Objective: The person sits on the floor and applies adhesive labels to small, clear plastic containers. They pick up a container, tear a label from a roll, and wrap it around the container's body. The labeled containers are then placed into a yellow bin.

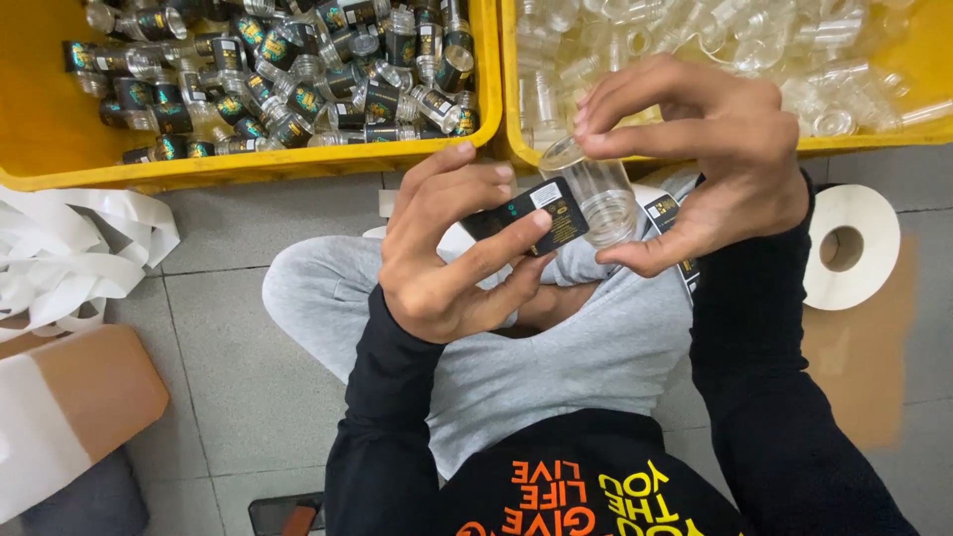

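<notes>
Clear plastic jar (601, 194) pinched in right fingers (635, 139); left fingers (496, 238) hold black label (531, 213).

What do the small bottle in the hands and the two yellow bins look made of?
Small clear bottle: likely glossy transparent plastic, since fingers show through it. Dark label: probably glossy film. Yellow bins: apparently moulded plastic with smooth, thick rims.
</notes>
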